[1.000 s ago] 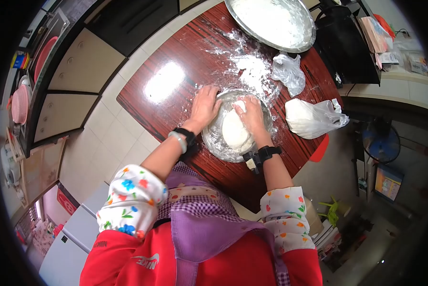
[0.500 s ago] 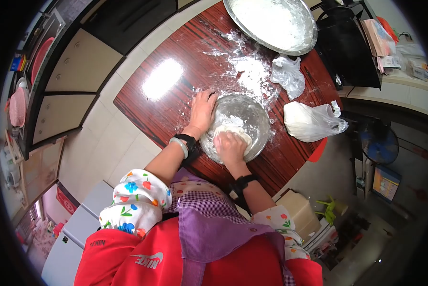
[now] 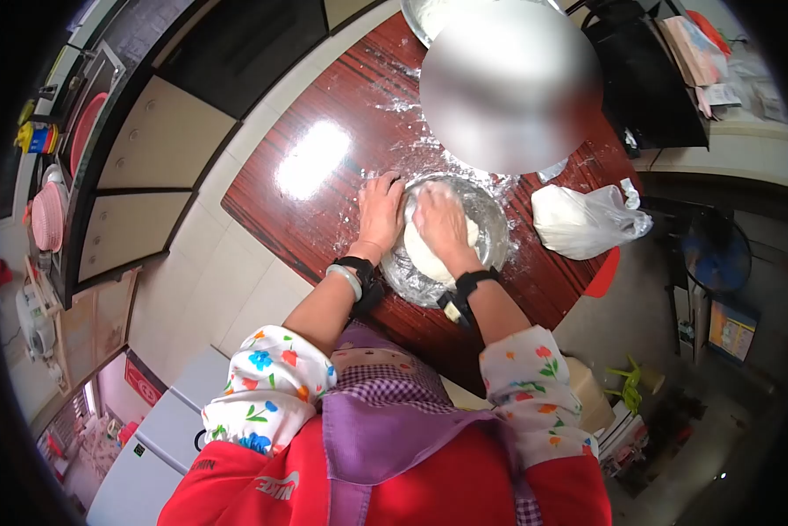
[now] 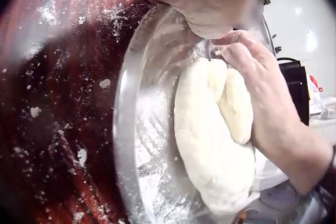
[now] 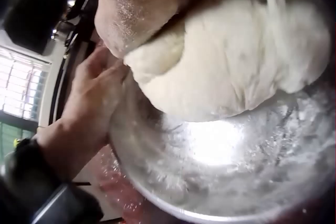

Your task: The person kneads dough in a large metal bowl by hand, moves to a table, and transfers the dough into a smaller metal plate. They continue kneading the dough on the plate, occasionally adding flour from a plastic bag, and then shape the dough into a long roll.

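A pale dough lump (image 3: 427, 256) lies in the floured metal bowl (image 3: 497, 230). My right hand (image 3: 442, 219) is on the dough's far part, blurred in the head view; in the left wrist view that hand (image 4: 273, 100) has its fingers bent over the end of the folded dough (image 4: 207, 129). At the bowl's left rim rests my left hand (image 3: 381, 213), fingers relaxed, beside the dough and not on it. The right wrist view shows the dough (image 5: 220, 66) bulging above the bowl's shiny inside (image 5: 210, 171), its underside creased.
White flour is scattered over the dark red table (image 3: 341, 105). A plastic bag with white contents (image 3: 574, 219) lies right of the bowl. A round blur (image 3: 512, 96) covers much of the far side, including most of a large metal basin (image 3: 422, 22).
My right hand has gone from clenched on the dough at the bowl's near side to its far part, and the dough shows longer. My left hand stays at the rim. A blurred disc appears.
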Demonstrator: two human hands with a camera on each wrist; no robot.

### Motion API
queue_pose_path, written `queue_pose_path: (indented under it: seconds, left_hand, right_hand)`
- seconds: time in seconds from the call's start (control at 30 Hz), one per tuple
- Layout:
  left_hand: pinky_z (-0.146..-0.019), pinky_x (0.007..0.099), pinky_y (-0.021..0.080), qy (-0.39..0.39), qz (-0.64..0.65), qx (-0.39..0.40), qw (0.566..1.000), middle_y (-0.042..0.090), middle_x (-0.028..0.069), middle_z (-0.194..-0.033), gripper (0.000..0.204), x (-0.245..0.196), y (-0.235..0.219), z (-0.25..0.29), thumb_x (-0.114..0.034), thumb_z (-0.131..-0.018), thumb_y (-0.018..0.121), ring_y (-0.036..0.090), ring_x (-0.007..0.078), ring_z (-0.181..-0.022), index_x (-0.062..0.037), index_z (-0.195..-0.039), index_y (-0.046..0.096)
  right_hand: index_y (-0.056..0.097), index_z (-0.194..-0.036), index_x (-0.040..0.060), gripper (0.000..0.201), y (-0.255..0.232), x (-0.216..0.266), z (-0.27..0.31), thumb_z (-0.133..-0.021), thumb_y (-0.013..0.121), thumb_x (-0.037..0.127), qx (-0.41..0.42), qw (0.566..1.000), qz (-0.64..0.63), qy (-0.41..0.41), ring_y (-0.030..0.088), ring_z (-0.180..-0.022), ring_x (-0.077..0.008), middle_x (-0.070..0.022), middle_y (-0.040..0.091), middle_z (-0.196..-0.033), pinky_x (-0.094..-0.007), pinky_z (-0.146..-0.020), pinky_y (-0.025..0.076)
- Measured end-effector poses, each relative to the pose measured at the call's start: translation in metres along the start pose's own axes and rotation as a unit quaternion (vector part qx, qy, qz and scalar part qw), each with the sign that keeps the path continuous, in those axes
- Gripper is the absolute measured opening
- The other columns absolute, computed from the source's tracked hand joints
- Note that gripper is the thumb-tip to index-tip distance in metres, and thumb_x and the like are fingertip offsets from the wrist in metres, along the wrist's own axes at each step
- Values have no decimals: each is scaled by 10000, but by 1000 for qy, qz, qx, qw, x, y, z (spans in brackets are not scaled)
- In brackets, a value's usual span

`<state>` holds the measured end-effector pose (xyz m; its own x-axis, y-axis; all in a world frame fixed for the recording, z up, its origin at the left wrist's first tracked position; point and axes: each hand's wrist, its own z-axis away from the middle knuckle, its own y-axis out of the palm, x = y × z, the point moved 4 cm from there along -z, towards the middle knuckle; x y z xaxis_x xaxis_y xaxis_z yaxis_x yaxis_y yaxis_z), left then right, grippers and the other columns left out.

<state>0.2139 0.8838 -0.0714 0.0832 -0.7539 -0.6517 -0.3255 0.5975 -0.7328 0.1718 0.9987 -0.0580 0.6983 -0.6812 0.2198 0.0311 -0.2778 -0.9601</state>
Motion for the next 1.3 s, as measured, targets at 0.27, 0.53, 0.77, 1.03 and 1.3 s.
queue_pose_path:
  seconds: [0.27,0.53,0.77,1.03,1.3]
  left_hand:
    - [-893,423,375,-12,6,-2,1000,529,102,-1164,239,1,2,4,-91,-827,575,470,311,-1063,-44,-1061,585]
    - [-926,419,367,-28,20,-1,999,514,127,-1182,242,-4,-1,11,-53,-819,573,463,319,-1103,-26,-1060,576]
    - [-953,423,348,-38,74,20,996,508,139,-1191,224,8,6,14,-69,-808,593,445,348,-1099,-31,-1028,580]
    - [-945,444,338,-42,54,-9,998,509,128,-1176,206,6,6,17,-104,-835,592,435,326,-1122,-45,-1031,577]
    - [-931,431,346,-46,31,-7,998,512,122,-1169,212,5,8,17,-116,-829,597,441,324,-1109,-51,-1030,578]
  right_hand:
    - [604,-746,80,144,-87,56,89,-759,630,221,71,995,-62,-21,526,-903,-268,-81,587,-814,-419,-754,390]
    - [529,-727,105,164,-22,44,68,-690,614,240,-4,999,-32,-10,521,-813,-265,-71,550,-786,-425,-733,357]
    - [579,-805,81,174,1,24,6,-695,579,215,20,994,-74,-78,518,-878,-251,-88,566,-832,-415,-831,358]
    - [617,-871,34,194,10,-56,-13,-854,502,189,169,911,-318,199,603,-789,-364,-206,631,-842,-424,-739,471]
    - [642,-835,24,247,-5,-38,-12,-859,509,231,185,942,-205,190,624,-787,-343,-192,642,-819,-429,-741,470]
